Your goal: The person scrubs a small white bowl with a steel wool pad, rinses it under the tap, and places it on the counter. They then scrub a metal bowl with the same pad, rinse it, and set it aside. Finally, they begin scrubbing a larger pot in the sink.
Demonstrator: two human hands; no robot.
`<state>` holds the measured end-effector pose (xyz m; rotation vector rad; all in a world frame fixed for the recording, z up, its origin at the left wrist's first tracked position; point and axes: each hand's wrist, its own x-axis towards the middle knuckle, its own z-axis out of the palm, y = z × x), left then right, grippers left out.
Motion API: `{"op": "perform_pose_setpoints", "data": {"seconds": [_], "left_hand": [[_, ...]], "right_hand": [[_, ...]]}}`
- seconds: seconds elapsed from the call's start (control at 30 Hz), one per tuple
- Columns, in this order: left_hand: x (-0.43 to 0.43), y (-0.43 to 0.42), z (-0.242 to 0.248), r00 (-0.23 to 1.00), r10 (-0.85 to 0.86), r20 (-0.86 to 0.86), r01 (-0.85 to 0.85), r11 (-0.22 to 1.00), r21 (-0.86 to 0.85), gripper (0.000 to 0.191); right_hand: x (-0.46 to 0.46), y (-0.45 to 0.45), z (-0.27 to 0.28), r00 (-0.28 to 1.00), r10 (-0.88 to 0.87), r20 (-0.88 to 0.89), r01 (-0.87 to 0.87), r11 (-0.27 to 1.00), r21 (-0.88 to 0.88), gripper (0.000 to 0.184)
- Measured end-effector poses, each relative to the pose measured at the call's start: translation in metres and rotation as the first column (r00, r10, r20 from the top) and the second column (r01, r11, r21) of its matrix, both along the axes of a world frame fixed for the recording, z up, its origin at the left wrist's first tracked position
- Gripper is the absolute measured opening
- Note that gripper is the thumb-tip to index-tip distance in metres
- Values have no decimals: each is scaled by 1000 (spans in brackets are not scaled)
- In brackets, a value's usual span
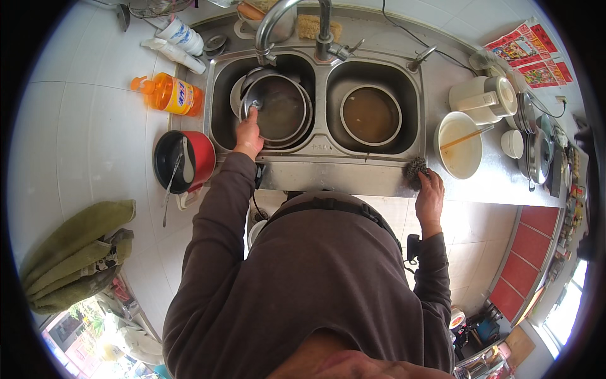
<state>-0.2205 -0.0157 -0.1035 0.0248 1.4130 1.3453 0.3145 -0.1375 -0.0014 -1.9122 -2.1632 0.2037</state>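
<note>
My left hand (249, 135) reaches into the left basin of a steel sink (320, 109). Its thumb presses on the near-left part of a round metal bowl (279, 111), and the other fingers are hidden below the rim. This bowl rests on other metal bowls, with a pale dish (235, 97) partly hidden behind them. At the counter's front edge, right of the sink, my right hand (430, 192) has its fingertips on a dark steel-wool scourer (416, 173). In the right basin stands a round pot (371, 115) of murky brownish water.
A faucet (324, 35) arches over the left basin. Left of the sink are an orange dish-soap bottle (173, 94) and a red pot (196, 158) with spoons. A white bowl (459, 151) with chopsticks and a cream kettle (483, 97) stand on the right.
</note>
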Motion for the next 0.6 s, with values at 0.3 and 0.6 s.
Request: {"op": "perform_pose_setpoints", "data": {"seconds": [0.3,0.6], "left_hand": [[4,-8,-11,978,-185,-92,192,979,74,29],[16,-2,29,972,-36,-231,14,996,-93,30]], "right_hand": [[2,1,0,1000,9,10,-9,1000,-25,38],[1,2,3,1000,2,4,-2,999,-46,41]]}}
